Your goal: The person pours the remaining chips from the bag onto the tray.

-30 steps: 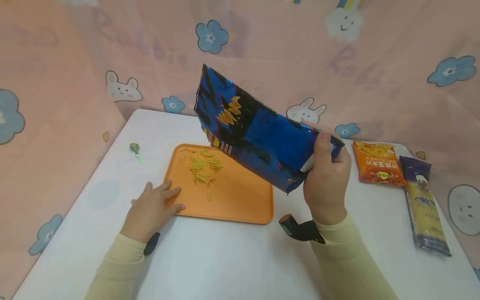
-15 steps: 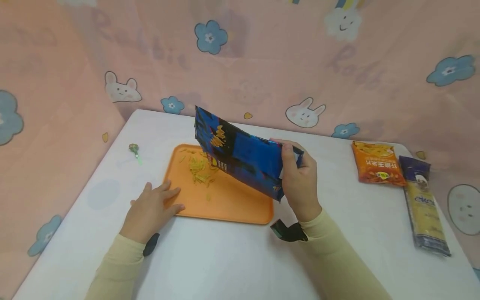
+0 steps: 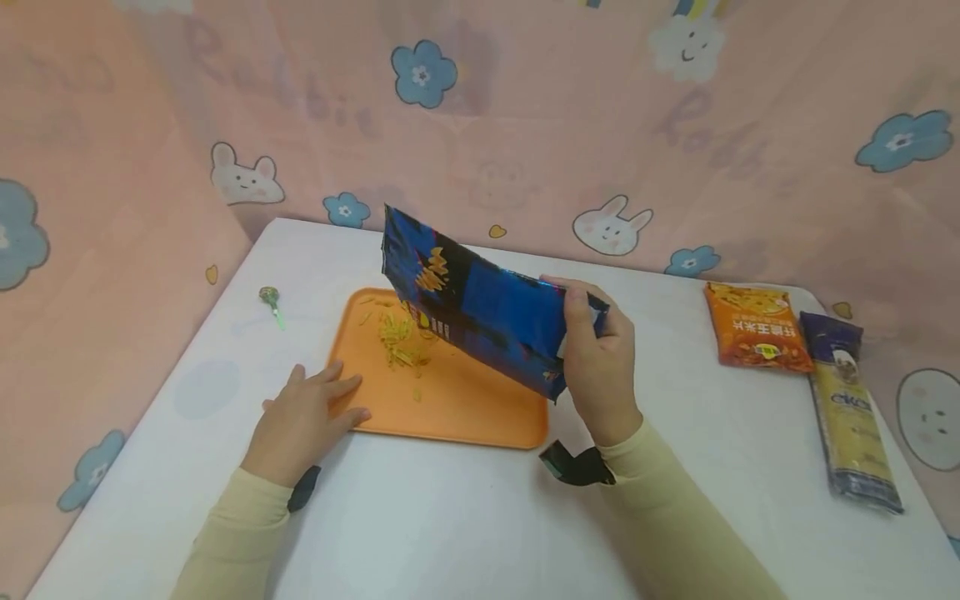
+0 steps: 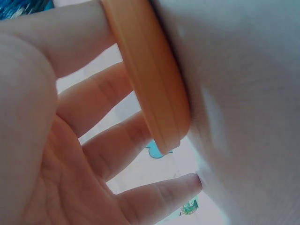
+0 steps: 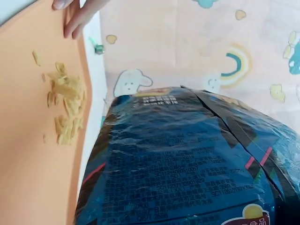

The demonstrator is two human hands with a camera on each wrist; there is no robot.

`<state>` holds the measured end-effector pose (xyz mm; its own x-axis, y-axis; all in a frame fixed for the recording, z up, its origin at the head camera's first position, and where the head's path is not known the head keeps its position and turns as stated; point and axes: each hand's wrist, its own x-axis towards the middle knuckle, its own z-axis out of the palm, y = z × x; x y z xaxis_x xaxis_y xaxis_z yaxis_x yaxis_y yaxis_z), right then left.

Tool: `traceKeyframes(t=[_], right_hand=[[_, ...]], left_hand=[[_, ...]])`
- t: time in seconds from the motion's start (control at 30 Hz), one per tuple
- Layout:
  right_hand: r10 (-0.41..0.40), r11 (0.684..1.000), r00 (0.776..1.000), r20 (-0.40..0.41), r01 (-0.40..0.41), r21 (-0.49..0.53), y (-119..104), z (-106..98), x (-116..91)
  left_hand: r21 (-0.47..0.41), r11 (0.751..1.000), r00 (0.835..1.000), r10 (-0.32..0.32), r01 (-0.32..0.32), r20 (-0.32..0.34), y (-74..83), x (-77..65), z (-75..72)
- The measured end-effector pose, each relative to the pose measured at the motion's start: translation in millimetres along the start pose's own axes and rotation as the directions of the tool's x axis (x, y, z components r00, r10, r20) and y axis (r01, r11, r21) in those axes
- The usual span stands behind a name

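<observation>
My right hand (image 3: 603, 367) grips one end of a blue-black snack bag (image 3: 480, 308), thumb in front. The bag is raised over the orange tray (image 3: 480, 404), its far end tilted up and to the left. Yellow chip strips (image 3: 399, 337) lie in a loose pile in the tray's upper left, partly covered by the bag in the head view. At the tray's lower left corner rests my left hand (image 3: 300, 421), fingers spread. The left wrist view has its fingers against the tray's outer wall (image 4: 150, 70). Printed text covers the bag's side (image 5: 173, 154) in the right wrist view.
A green-wrapped lollipop (image 3: 270, 302) lies left of the tray on the white table (image 3: 450, 525). Toward the right edge are an orange snack packet (image 3: 757, 329) and a long yellow-and-navy package (image 3: 851, 417). A pink patterned cloth (image 3: 525, 125) hangs behind.
My right hand has brought the bag down and left, closer over the tray, then held it nearly still for the last half second. The left hand has stayed in place.
</observation>
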<state>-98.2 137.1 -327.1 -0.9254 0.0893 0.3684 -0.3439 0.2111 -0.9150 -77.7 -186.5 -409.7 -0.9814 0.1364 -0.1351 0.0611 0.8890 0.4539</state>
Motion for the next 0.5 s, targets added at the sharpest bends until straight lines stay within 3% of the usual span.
traceKeyframes(t=[0.27, 0.37, 0.5], right_hand=[[0.023, 1.000, 1.000, -0.007, -0.024, -0.008, -1.6, -2.8, -0.3], [0.011, 1.000, 0.998, -0.068, -0.010, 0.028, -16.0, -9.3, 0.5], [-0.067, 0.993, 0.981, -0.180, 0.083, 0.085, -31.7, -17.3, 2.1]], left_hand=[[0.008, 1.000, 1.000, -0.006, 0.006, 0.007, 0.7, -0.2, 0.7], [0.008, 1.000, 1.000, -0.005, 0.005, 0.008, 0.8, 0.3, 1.2], [0.008, 1.000, 1.000, -0.004, 0.004, 0.004, 0.2, 0.1, 1.6]])
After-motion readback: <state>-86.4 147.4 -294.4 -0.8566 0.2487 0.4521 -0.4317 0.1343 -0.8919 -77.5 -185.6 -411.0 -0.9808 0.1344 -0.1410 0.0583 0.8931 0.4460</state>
